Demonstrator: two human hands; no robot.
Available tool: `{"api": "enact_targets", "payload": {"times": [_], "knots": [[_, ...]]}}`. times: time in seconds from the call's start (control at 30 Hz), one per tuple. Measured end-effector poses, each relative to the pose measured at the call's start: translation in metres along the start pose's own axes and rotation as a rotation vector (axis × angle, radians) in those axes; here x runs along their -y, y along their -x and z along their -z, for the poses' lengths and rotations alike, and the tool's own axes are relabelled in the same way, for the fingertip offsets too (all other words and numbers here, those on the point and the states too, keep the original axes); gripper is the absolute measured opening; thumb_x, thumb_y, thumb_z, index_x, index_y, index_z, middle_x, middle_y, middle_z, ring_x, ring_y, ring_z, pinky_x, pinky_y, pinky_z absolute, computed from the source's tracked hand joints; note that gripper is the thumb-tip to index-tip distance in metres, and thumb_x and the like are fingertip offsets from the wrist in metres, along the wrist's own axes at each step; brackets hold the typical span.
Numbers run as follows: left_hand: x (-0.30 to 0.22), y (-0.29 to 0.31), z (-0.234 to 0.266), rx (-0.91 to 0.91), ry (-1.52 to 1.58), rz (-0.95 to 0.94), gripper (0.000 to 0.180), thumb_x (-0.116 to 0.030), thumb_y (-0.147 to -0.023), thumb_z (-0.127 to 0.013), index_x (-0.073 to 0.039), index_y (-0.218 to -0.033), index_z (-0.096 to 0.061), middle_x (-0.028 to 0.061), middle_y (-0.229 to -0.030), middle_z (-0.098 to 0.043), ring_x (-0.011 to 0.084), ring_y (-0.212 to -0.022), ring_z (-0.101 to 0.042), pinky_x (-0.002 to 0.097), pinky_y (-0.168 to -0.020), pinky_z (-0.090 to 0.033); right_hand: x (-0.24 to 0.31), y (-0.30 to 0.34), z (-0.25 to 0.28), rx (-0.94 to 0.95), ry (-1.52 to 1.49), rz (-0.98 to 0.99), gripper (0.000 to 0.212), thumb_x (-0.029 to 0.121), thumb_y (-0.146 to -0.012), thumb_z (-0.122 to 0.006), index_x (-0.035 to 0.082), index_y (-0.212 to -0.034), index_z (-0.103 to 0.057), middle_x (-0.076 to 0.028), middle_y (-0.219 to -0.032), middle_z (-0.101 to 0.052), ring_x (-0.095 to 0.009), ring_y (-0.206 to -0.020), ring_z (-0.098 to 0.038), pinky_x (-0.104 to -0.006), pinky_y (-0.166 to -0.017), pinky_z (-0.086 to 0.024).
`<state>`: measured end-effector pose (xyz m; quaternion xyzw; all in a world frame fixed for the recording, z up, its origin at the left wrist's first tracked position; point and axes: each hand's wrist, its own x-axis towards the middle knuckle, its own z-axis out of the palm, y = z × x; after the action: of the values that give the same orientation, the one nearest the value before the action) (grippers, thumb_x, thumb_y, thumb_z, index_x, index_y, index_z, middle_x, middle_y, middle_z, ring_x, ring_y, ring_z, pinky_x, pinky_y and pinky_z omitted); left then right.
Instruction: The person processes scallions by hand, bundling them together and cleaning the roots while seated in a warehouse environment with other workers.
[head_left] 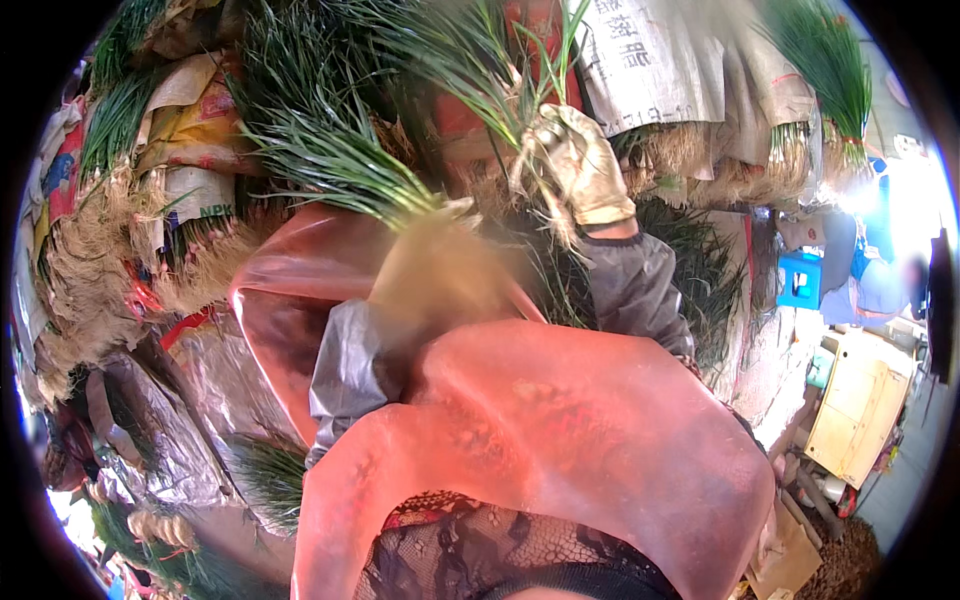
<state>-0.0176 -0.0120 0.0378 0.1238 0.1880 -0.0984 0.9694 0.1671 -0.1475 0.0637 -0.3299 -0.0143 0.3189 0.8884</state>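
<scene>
My left hand (440, 262), gloved and blurred, is closed around the lower end of a bunch of scallions (340, 175). Their green leaves fan out to the upper left, and the individual fingers are smeared. A light-coloured work glove also covers my right hand (580, 165), raised to the right of the bunch. It is closed on a few scallions (535, 150), with leaves pointing up and thin roots dangling below. Grey sleeves reach both wrists. A reddish plastic apron (570, 410) covers my lap.
Bundled scallions with matted pale roots (95, 250) line the left, partly under woven sacks (205, 115). A white printed sack (650, 65) covers more bundles at the upper right. Further right are a blue stool (800, 280), a pale wooden cabinet (860, 405) and a person in blue (880, 285).
</scene>
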Motion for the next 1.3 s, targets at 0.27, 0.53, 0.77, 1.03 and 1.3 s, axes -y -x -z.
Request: {"api": "enact_targets", "payload": {"times": [0.27,0.53,0.77,1.03,1.3], "knots": [[-0.009,-0.020,-0.014,-0.148,-0.135,-0.015,0.033,-0.017,-0.087,-0.060,0.006,-0.111,-0.060,0.0149,-0.098,-0.066,0.0146,-0.075,-0.062,0.0302,-0.073,-0.054,-0.033,0.020,0.022,-0.004,0.314,0.074,0.026,0.018,-0.094,-0.053,-0.004,-0.106,-0.062,-0.010,-0.090,-0.065,-0.019,-0.081,-0.064,-0.0313,-0.077,-0.053],[-0.011,0.002,-0.018,-0.059,-0.144,0.036,0.031,-0.019,-0.086,-0.061,0.004,-0.107,-0.062,0.0122,-0.092,-0.067,0.0141,-0.072,-0.062,0.0278,-0.073,-0.054,0.030,0.064,0.100,-0.631,2.153,0.092,0.055,0.057,-0.084,-0.058,0.006,-0.104,-0.068,-0.017,-0.100,-0.068,-0.029,-0.096,-0.063,-0.0383,-0.083,-0.049],[-0.025,0.018,-0.039,-0.027,-0.158,0.050,0.032,-0.018,-0.085,-0.061,0.003,-0.109,-0.061,0.0099,-0.087,-0.067,0.0138,-0.070,-0.061,0.0260,-0.070,-0.052,-0.037,-0.010,0.040,0.392,1.587,0.427,0.037,0.026,-0.095,-0.048,0.003,-0.122,-0.057,-0.013,-0.120,-0.061,-0.027,-0.106,-0.060,-0.0349,-0.088,-0.050],[-0.017,0.020,0.000,-0.040,-0.171,-0.229,0.023,-0.022,-0.083,-0.062,-0.004,-0.097,-0.062,0.0108,-0.099,-0.059,0.0239,-0.089,-0.058,0.0368,-0.084,-0.048,0.042,-0.035,-0.025,-0.268,1.871,-0.002,0.050,0.050,-0.094,-0.047,0.003,-0.102,-0.062,-0.019,-0.105,-0.065,-0.027,-0.087,-0.064,-0.0435,-0.076,-0.051],[-0.022,0.030,-0.018,-0.082,-0.133,-0.001,0.023,-0.023,-0.081,-0.064,-0.008,-0.099,-0.062,0.0095,-0.100,-0.064,0.0230,-0.086,-0.063,0.0364,-0.074,-0.054,-0.042,0.006,-0.019,0.524,1.744,0.337,0.071,0.021,-0.080,-0.066,0.012,-0.144,-0.037,-0.015,-0.123,-0.058,-0.027,-0.109,-0.058,-0.0353,-0.089,-0.048]]}}
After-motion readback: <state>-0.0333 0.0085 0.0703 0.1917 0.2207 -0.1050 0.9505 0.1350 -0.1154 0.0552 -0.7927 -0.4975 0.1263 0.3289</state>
